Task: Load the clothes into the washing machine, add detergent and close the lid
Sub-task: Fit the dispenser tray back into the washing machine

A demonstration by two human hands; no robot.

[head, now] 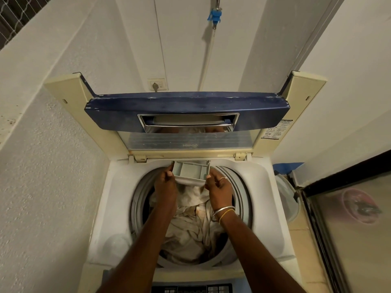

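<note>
White rough-plastered walls [53, 166] close in a narrow alcove, which one top-loading washing machine [101, 208] fills. Contents follow, each placed from the drum [239, 187].

- Lid [186, 108]: blue-fronted, swung fully up and standing behind the drum against the back wall. Not closed.
- Clothes [190, 229]: pale crumpled fabric heaped inside the drum and filling most of it. None visible outside it.
- Detergent tray [190, 171]: grey, partitioned, held over the drum's far rim just below the lid hinges. No powder or liquid can be made out in its compartments. Whether it is leaving or entering its slot cannot be told.
- Left hand [166, 185]: grip closed on the tray's left end, thumb on top.
- Right hand [219, 187]: grip closed on the tray's right end, thumb at the front corner. It wears a ring [222, 178] on one finger and bangles [224, 211] at the wrist.
- Control panel [190, 288]: dark, on the drum's near side, partly cut off.
- Wall socket [157, 85]: behind the drum, above the raised lid.
- Blue tap fitting [215, 15] with a pale hose [208, 58]: high behind the drum.
- Glazed door [349, 218]: right of the drum, dark-framed.

Progress, as a judgement: loading looks done or nearly so. The detergent step is in hand but not visibly complete, and no detergent container is in sight. Seating the tray and lowering the lid remain.
</note>
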